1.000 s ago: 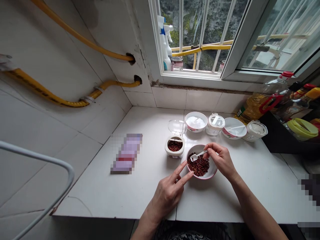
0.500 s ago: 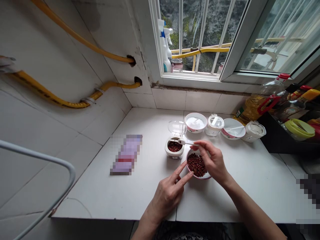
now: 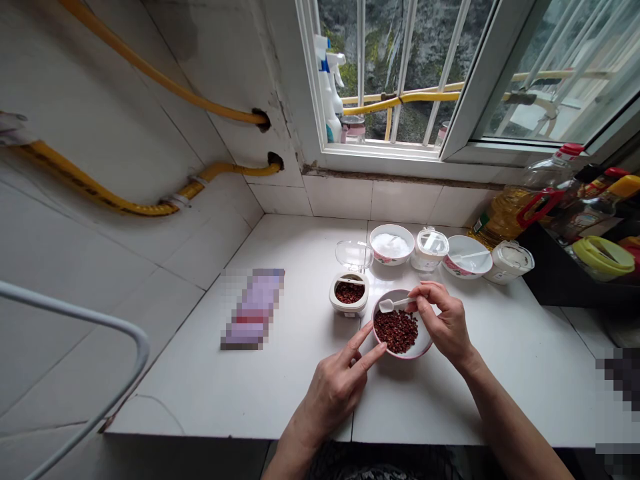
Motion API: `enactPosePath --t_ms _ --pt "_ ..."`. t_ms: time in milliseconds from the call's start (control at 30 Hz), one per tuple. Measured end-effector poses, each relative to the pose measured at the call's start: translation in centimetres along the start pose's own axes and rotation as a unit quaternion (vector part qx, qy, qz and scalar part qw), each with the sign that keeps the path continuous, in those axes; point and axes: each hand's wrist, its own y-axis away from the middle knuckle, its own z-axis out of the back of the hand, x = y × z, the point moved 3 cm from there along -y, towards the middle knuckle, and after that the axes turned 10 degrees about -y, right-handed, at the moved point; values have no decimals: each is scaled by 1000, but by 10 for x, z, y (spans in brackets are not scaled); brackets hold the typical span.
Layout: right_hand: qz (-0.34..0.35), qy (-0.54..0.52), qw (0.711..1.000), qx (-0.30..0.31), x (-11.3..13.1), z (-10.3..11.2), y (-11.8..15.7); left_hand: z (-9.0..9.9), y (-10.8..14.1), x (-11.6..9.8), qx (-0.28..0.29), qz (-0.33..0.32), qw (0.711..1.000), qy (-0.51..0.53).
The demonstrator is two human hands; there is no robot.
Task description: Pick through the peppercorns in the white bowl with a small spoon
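Between thumb and fingers, my right hand point(image 3: 443, 323) pinches a small white plastic spoon point(image 3: 395, 304). The spoon's bowl is over the far left part of a white bowl with a pink rim point(image 3: 425, 343). Dark red peppercorns point(image 3: 395, 330) cover much of that bowl's bottom. My left hand point(image 3: 340, 380) has its index and middle fingers stretched apart, with both tips at the bowl's left rim. Just left of the bowl stands a white seasoning jar point(image 3: 349, 307), its clear lid point(image 3: 354, 255) tipped back, with similar peppercorns inside.
Behind stand a bowl of white grains point(image 3: 393, 245), a lidded jar point(image 3: 430, 250), a bowl with a white spoon point(image 3: 467, 267) and another jar point(image 3: 510, 262). A blurred purple packet point(image 3: 253, 310) lies left. At right are an oil bottle point(image 3: 520, 193) and a black rack point(image 3: 545, 273).
The spoon in my right hand has moved right, from over the jar's opening to over the peppercorn bowl. My left hand has stayed at the bowl's rim.
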Motion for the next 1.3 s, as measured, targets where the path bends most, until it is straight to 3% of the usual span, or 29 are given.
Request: enactPosePath --t_ms 267,500,1300 --pt "-26 60 994 92 -12 -12 6 -1 1 0 2 4 1000 -2" --pt "-109 22 992 66 -18 -7 6 -2 3 1 5 7 1000 0" --pt "-84 27 994 67 -19 -9 5 -2 3 2 9 4 1000 0"
